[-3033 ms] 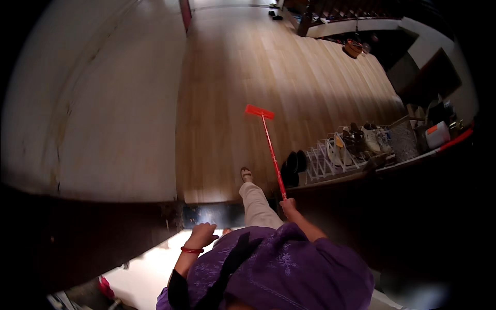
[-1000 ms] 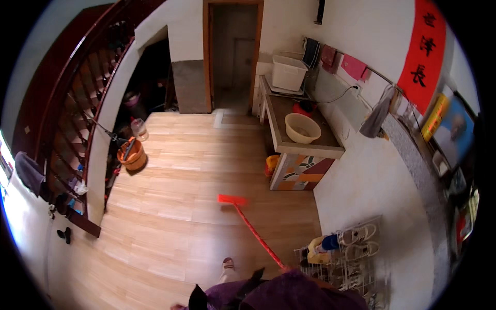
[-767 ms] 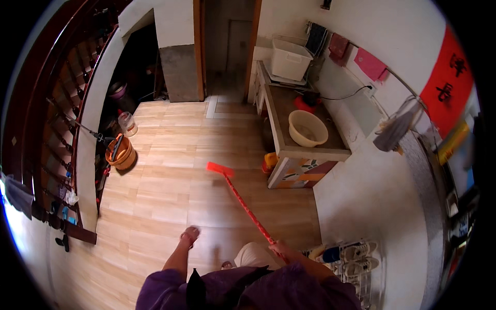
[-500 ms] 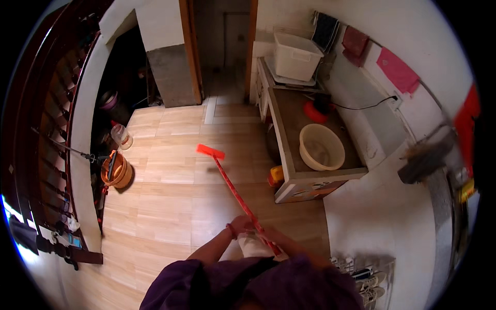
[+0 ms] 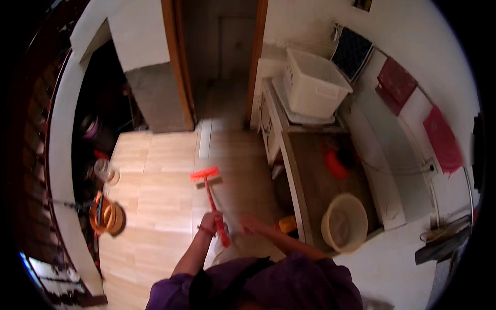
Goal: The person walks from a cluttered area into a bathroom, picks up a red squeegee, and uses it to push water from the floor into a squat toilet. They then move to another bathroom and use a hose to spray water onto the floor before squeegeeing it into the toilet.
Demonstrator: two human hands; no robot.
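Note:
My left hand (image 5: 211, 222) is closed around the handle of a red long-handled floor brush (image 5: 208, 194). The brush points forward, away from my body. Its narrow bar head has a pale, comb-like lower edge, and a shadow lies on the floor just beside it. The handle's lower end sticks out behind my left hand, near my body. To the right, apart from the handle, is my right hand (image 5: 250, 226). It is blurred by motion, so its fingers do not show clearly.
An orange bucket (image 5: 122, 219) and a clear plastic jar (image 5: 106, 172) stand at the left. On the right, a counter (image 5: 302, 204) bears a cream basin (image 5: 326, 230) and a white storage bin (image 5: 315, 88). A yellow container (image 5: 285, 224) stands by it. A doorway (image 5: 222, 67) opens ahead.
My right hand has come off the handle and moved rightward. The brush has swung more upright and been drawn back, with my left hand now left of it before. The view has shifted forward.

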